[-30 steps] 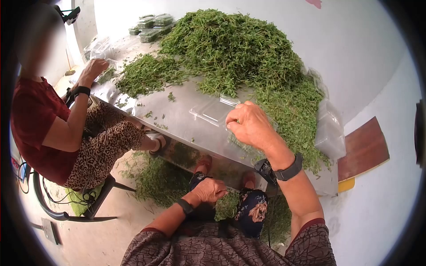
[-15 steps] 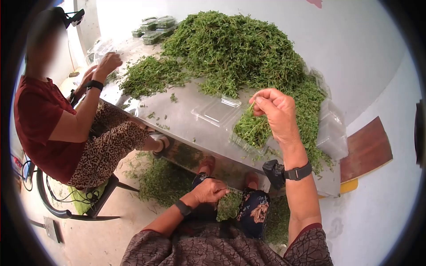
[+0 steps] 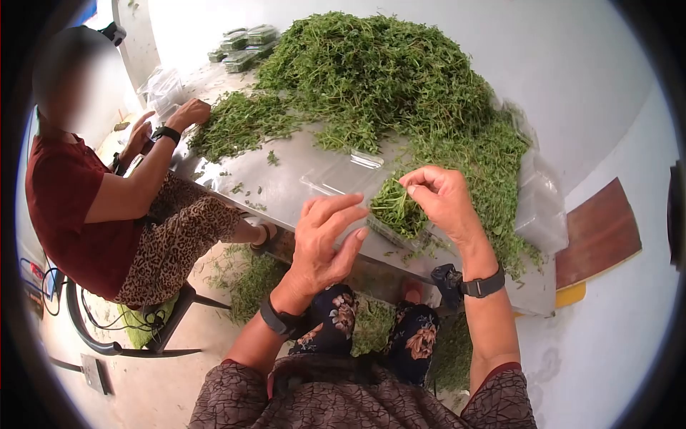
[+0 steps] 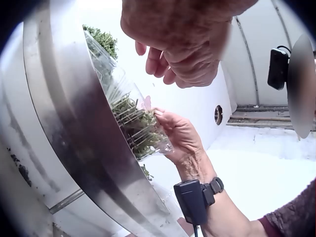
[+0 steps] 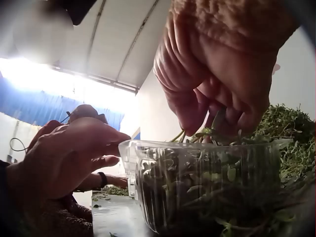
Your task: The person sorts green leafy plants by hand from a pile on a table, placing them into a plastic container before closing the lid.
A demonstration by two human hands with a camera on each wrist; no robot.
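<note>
A clear plastic box (image 5: 154, 197) filled with leafy green sprigs (image 3: 396, 209) stands near the table's front edge, its hinged lid (image 3: 341, 173) lying open to the left. My right hand (image 3: 449, 206) is over the box and pinches a few sprigs between thumb and fingers. In the right wrist view those fingertips are down at the rim, with stems and leaves between them. My left hand (image 3: 323, 243) is raised to the left of the box, fingers spread and relaxed, holding nothing. The left wrist view shows its fingers partly in shadow.
A big heap of greens (image 3: 371, 79) covers the back of the metal table (image 3: 268, 182). Stacked empty boxes (image 3: 542, 204) stand at the right, filled boxes (image 3: 246, 50) at the back left. Another person (image 3: 78, 193) sits at the left, hands by a smaller pile (image 3: 239, 125).
My left hand has risen from my lap toward the box and its fingers have spread. The right hand lifted with sprigs, then lowered over the box. The other person's hands moved to the smaller pile.
</note>
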